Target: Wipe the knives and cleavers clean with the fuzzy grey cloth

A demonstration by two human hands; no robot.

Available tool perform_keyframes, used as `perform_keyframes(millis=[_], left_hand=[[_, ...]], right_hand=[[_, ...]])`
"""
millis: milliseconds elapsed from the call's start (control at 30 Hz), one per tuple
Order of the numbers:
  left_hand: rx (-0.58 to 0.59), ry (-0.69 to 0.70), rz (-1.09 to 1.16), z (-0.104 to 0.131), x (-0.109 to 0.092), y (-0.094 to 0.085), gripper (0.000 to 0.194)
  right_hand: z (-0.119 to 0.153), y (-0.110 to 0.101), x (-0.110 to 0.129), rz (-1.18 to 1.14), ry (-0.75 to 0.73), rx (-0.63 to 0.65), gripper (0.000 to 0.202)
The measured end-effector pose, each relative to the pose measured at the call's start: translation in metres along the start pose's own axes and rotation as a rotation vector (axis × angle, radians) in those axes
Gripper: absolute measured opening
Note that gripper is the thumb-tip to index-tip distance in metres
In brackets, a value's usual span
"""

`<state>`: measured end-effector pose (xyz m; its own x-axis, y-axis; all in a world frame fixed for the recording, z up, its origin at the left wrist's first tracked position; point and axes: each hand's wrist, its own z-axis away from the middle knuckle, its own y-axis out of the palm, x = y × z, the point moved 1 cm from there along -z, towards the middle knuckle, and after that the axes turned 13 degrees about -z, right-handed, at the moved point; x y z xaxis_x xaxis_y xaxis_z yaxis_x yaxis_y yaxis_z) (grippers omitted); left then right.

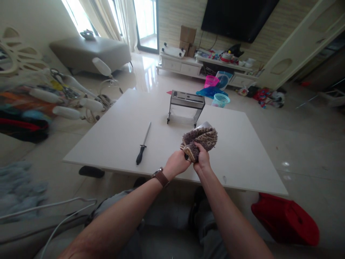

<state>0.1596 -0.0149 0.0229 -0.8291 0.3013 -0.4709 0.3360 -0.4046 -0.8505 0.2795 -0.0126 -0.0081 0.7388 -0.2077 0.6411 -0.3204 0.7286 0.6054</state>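
My left hand, with a brown-strapped watch on its wrist, is closed around the dark handle of a kitchen knife. Only a broad, shiny end of the knife's blade sticks out beyond a brown patterned cloth. The cloth is folded over the rest of the blade, and my right hand grips it with the thumb on top. Left of my hands, a honing steel with a black handle lies on the white table. Behind the cloth stands a knife block with a slotted metal top and a see-through front.
A lamp with several white shades reaches near the table's left edge. Beyond the table are a pink basket, a light blue basket and a low TV cabinet. A red object sits at the lower right.
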Motion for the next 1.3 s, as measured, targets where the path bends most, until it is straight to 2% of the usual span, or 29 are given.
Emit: perform_keyframes(millis=[500, 1300], left_hand=[[0.009, 0.006, 0.027, 0.003, -0.001, 0.000, 0.032], [0.028, 0.013, 0.035, 0.000, -0.003, 0.001, 0.032]], right_hand=[[-0.010, -0.011, -0.004, 0.018, 0.052, 0.031, 0.031], [-0.018, -0.017, -0.006, 0.032, 0.044, 0.014, 0.034]])
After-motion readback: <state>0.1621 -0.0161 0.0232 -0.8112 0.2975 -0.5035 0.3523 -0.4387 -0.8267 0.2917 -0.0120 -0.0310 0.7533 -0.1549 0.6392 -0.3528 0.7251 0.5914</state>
